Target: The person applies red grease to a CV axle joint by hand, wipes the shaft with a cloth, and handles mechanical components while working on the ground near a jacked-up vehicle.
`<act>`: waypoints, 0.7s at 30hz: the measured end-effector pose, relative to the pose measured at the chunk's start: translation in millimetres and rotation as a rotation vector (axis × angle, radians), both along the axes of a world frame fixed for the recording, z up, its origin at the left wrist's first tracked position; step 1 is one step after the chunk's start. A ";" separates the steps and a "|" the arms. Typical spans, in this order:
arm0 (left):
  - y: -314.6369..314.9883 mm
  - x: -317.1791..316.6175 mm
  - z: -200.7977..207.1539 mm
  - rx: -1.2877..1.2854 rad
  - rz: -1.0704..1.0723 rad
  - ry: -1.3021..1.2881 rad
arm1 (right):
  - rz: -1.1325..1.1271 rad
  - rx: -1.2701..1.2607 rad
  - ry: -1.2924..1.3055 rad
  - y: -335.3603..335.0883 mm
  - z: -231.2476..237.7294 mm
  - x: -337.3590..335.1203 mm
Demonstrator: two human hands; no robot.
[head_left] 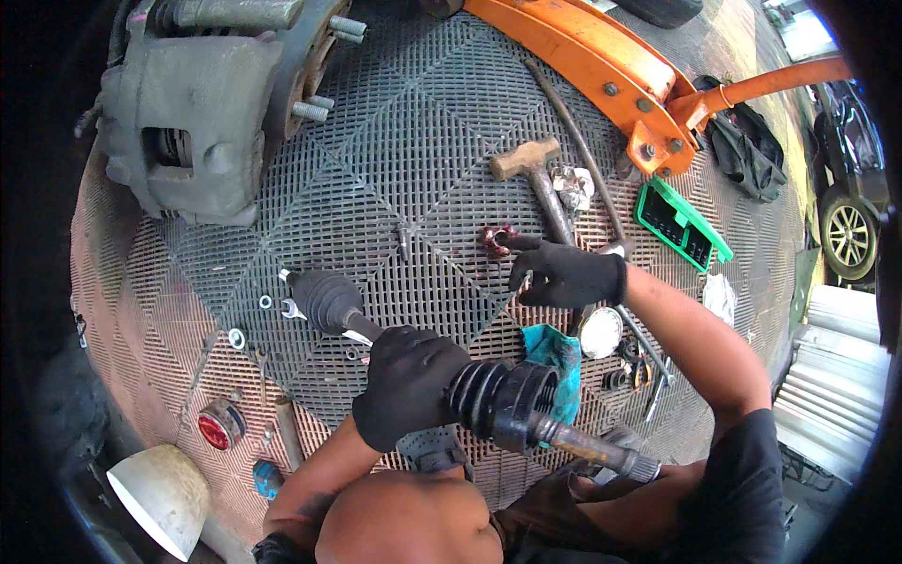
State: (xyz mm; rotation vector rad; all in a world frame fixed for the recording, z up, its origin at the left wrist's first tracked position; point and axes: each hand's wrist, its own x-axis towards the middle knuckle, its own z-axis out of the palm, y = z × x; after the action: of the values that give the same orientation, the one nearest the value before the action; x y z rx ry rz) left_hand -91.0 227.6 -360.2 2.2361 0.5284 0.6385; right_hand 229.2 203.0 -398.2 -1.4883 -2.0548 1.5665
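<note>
My left hand (404, 385), in a black glove, is closed around the bar of a drive shaft (327, 303). The shaft lies slantwise across my front, with a ribbed black boot toward each end. Its near right end is a splined metal stub. My right hand (564, 273), also gloved in black, reaches over the mat with its index finger stretched to a small lump of dark red grease (496, 240). The other fingers are partly bent, and a small pale spot shows by them. Just beyond lies a hammer (545, 188) with a crumpled silvery wrapper (574, 188) beside it.
A brake caliper (197, 122) with wheel studs hangs at the far left. An orange jack (601, 66) stands at the far right, near a green case (681, 226). A teal cloth (554, 367), round tin (225, 423), wrenches and a long bar (587, 155) lie on the grid mat (376, 207).
</note>
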 end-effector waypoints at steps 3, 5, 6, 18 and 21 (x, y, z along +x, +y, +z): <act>9.2 4.3 7.7 0.035 0.018 -0.007 | 0.077 0.263 -0.075 15.4 -21.1 -11.8; 14.8 6.7 10.3 -0.028 -0.006 -0.007 | 0.007 0.135 -0.107 19.6 -30.0 -18.7; 16.6 7.5 11.1 -0.068 -0.018 0.002 | -0.014 0.080 -0.097 20.7 -32.8 -20.8; 19.8 8.9 12.1 -0.049 -0.048 0.045 | -0.459 -0.611 0.019 51.7 -25.3 -24.9; 18.4 7.7 12.4 -0.060 -0.043 0.025 | -0.487 -0.604 0.032 53.4 -19.4 -19.4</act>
State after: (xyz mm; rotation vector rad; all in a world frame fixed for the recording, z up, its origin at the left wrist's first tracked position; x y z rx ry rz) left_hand -83.3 246.1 -347.8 2.1954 0.5036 0.5665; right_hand 209.8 256.5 -417.5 -1.9308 -1.0947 2.0428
